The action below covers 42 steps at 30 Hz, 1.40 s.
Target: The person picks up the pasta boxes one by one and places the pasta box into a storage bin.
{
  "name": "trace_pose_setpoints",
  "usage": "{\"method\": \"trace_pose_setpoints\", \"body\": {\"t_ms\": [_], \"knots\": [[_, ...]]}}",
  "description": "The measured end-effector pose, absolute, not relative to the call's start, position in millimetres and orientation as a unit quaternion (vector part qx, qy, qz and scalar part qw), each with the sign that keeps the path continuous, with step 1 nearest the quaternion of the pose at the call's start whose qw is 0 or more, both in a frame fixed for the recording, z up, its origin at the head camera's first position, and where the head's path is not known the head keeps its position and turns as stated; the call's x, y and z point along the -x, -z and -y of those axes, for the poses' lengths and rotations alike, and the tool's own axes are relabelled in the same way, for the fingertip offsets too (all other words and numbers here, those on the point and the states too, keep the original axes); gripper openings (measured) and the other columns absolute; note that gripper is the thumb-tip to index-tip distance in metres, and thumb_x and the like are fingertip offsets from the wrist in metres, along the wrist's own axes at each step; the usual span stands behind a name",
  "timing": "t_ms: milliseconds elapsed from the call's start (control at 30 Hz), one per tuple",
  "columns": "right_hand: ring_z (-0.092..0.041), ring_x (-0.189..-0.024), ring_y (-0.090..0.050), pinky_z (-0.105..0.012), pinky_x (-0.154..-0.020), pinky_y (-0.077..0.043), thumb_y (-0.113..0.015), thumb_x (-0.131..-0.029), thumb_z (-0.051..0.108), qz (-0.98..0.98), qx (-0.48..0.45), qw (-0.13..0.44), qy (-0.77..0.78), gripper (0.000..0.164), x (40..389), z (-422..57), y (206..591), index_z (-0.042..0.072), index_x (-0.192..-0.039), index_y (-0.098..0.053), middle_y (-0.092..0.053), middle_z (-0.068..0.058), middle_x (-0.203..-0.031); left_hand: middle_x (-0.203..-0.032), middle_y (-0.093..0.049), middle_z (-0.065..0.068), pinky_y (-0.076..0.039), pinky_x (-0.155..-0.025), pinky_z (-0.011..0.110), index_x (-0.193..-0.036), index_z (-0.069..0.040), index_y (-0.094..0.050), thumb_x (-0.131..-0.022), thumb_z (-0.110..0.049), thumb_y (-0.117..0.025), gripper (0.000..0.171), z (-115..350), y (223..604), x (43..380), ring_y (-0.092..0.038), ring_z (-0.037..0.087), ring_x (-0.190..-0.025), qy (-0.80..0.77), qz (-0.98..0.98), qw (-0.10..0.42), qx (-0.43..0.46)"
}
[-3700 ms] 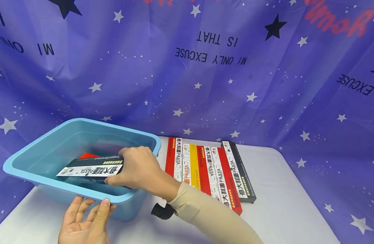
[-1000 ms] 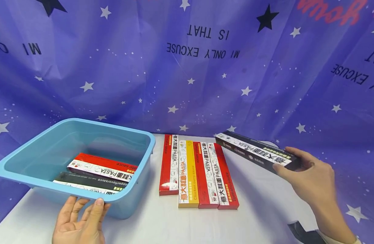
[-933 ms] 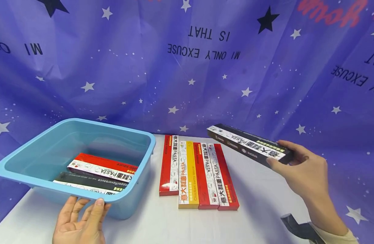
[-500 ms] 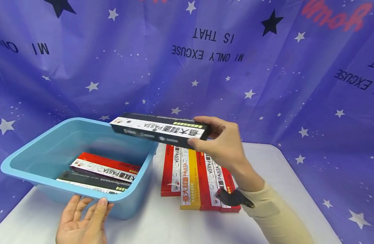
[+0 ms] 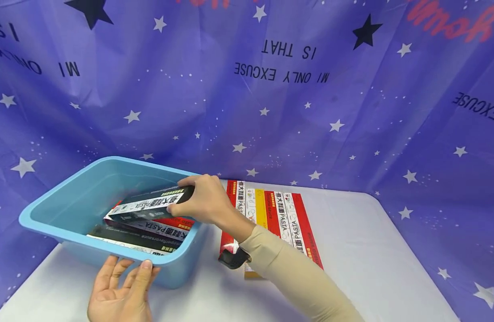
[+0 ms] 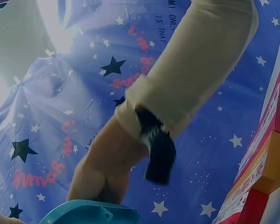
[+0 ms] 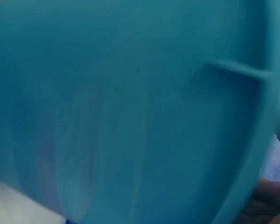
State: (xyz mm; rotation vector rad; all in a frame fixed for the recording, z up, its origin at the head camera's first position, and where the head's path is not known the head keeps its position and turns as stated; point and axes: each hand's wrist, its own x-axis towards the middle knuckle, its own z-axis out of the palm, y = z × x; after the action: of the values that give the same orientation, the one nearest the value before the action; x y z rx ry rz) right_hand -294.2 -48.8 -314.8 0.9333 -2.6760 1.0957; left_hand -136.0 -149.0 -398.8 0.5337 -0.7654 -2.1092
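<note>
My right hand (image 5: 204, 197) grips one end of a black and white pasta box (image 5: 150, 205) inside the blue plastic basin (image 5: 33, 218). The box tilts above a red pasta box (image 5: 178, 226); whether they touch I cannot tell. Nearer the front wall lies another black pasta box (image 5: 138, 237). My left hand (image 5: 122, 288), palm up, holds the basin's front rim with thumb and fingertips. In the left wrist view, my right hand (image 6: 100, 179) reaches behind the basin rim (image 6: 88, 212), its fingers hidden. The basin's wall (image 7: 130, 112) fills most of the right wrist view.
Several pasta boxes lie side by side on the white table right of the basin, among them a yellow one (image 5: 261, 208) and a red one (image 5: 307, 228). My right forearm (image 5: 295, 273) partly covers them. A purple star-printed curtain (image 5: 279, 125) hangs behind.
My right hand has carried the black pasta box from the table's right side leftward and down into the basin. The earlier black box now lies released there. My left hand stays at the rim.
</note>
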Motion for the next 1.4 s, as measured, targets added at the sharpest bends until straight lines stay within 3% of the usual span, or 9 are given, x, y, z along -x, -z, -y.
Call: {"method": "trace_pose_setpoints", "body": {"t_ms": [233,400,500,533,733,767,1100,1267,1400], "knots": [[-0.009,-0.079,-0.058,-0.015,-0.067,-0.049,-0.079,-0.076,0.021,0.917,-0.324,0.068,-0.221,0.045,306,55,321,0.011,-0.119,-0.069,-0.07,0.004,-0.108,-0.099,-0.051,0.018,-0.062,-0.055,0.033,-0.126,0.006,-0.048,-0.068,0.036,-0.064,0.067,146,403,136,-0.065,0.024,-0.06,0.856,0.239,0.429,-0.16],[-0.017,-0.123,-0.054,-0.032,-0.107,-0.044,-0.068,-0.087,0.019,0.898,-0.321,0.102,-0.282,0.046,302,19,325,0.009,-0.131,-0.061,-0.059,-0.002,-0.134,-0.095,-0.055,0.02,-0.062,-0.053,0.036,-0.122,0.009,-0.052,-0.065,0.04,-0.061,0.066,146,403,138,-0.066,0.026,-0.058,0.865,0.204,0.438,-0.134],[-0.02,-0.131,-0.048,-0.039,-0.113,-0.038,-0.066,-0.089,0.023,0.889,-0.3,0.131,-0.321,0.048,296,-22,334,0.008,-0.134,-0.059,-0.056,-0.003,-0.138,-0.096,-0.055,0.02,-0.062,-0.054,0.036,-0.123,0.008,-0.053,-0.066,0.039,-0.063,0.066,145,402,139,-0.066,0.026,-0.058,0.869,0.208,0.43,-0.13],[-0.02,-0.12,-0.057,-0.04,-0.113,-0.038,-0.066,-0.089,0.023,0.89,-0.287,0.136,-0.328,0.049,294,-36,338,0.008,-0.135,-0.058,-0.055,-0.004,-0.139,-0.096,-0.055,0.02,-0.062,-0.054,0.037,-0.124,0.008,-0.053,-0.066,0.038,-0.064,0.066,145,402,139,-0.066,0.026,-0.058,0.869,0.21,0.429,-0.13],[-0.029,-0.119,-0.057,-0.047,-0.11,-0.041,-0.075,-0.086,0.033,0.935,-0.173,0.117,-0.288,0.064,285,-121,363,0.004,-0.138,-0.053,-0.053,-0.012,-0.141,-0.099,-0.053,0.02,-0.062,-0.055,0.036,-0.127,0.007,-0.051,-0.065,0.035,-0.068,0.07,145,402,138,-0.066,0.026,-0.059,0.86,0.224,0.434,-0.144],[-0.032,-0.131,-0.046,-0.049,-0.11,-0.04,-0.076,-0.084,0.036,0.943,-0.151,0.106,-0.276,0.069,283,-133,369,0.002,-0.139,-0.051,-0.051,-0.014,-0.142,-0.099,-0.053,0.02,-0.062,-0.054,0.036,-0.127,0.007,-0.051,-0.064,0.035,-0.069,0.071,146,402,138,-0.066,0.026,-0.059,0.861,0.223,0.433,-0.145],[-0.054,-0.135,-0.027,-0.067,-0.11,-0.029,-0.077,-0.064,0.07,0.981,-0.03,-0.028,-0.188,0.127,263,-217,449,-0.021,-0.139,-0.031,-0.027,-0.04,-0.146,-0.104,-0.048,0.018,-0.063,-0.058,0.034,-0.129,0.004,-0.047,-0.069,0.034,-0.066,0.07,150,405,138,-0.065,0.025,-0.063,0.859,0.237,0.426,-0.16],[-0.039,-0.103,-0.058,-0.053,-0.085,-0.054,-0.076,-0.066,0.07,0.976,0.012,-0.044,-0.213,0.101,245,-238,454,-0.01,-0.124,-0.053,-0.058,-0.026,-0.117,-0.106,-0.048,0.018,-0.063,-0.057,0.033,-0.131,0.003,-0.046,-0.069,0.031,-0.069,0.072,151,405,139,-0.065,0.024,-0.064,0.858,0.244,0.418,-0.17],[-0.017,-0.071,-0.053,-0.033,-0.056,-0.047,-0.081,-0.067,0.056,0.982,0.038,-0.034,-0.183,0.07,227,-255,448,0.002,-0.108,-0.062,-0.059,0.0,-0.082,-0.108,-0.047,0.017,-0.063,-0.058,0.032,-0.133,0.002,-0.044,-0.069,0.03,-0.07,0.074,151,405,140,-0.064,0.023,-0.065,0.854,0.258,0.411,-0.185]]}}
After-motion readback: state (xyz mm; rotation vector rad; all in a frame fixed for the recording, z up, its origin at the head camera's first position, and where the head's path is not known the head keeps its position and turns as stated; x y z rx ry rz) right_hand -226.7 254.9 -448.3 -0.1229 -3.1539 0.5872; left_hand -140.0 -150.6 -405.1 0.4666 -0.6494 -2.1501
